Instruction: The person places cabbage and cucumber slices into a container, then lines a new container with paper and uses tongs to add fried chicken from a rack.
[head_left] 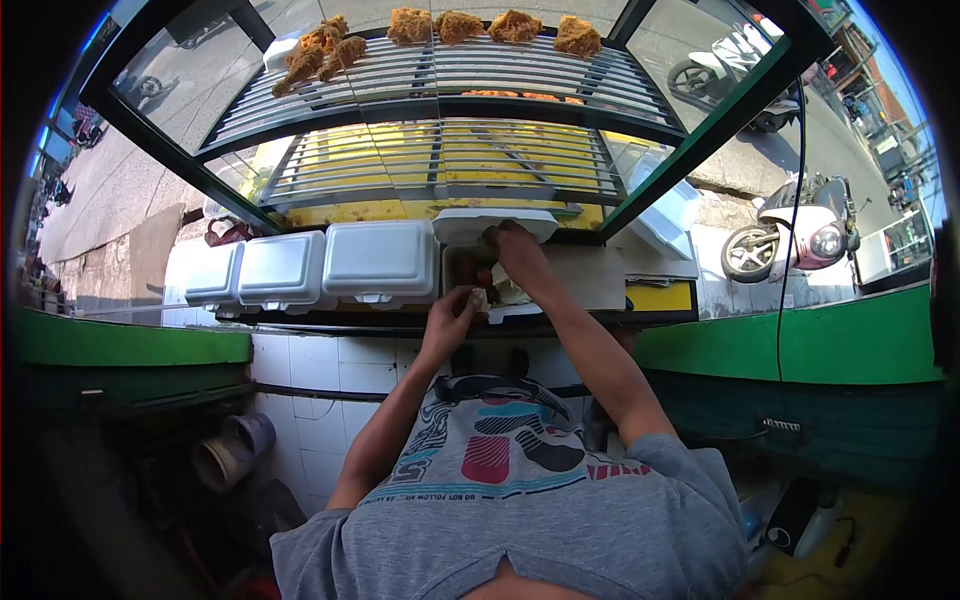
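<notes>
Four white foam boxes can be counted on the counter (662, 298). Three closed boxes (380, 258) are set in a row on the left, and one open box (467, 267) is set just to the right of them, with its lid (495, 224) tipped back on the far side. Some red and dark food (484, 276) can be seen inside it, but it is too shaded to be named or counted. Two bare hands are seen at this box. The left hand (459, 306) is held at the near side of the box, with its fingers bent in by a small pale bit (480, 299); whether the bit is held, and how far apart the fingertips are, cannot be told. The right hand (511, 246) is held over the far side, near the lid, with its fingers bent down; its tips are hidden in shade, so how far open it is and what it has cannot be told. A flat brown sheet (592, 276) is laid to the right of the box. Past the boxes, four single fried pieces (515, 27) and one small heap (322, 55) are seen on the top rack (420, 75).
</notes>
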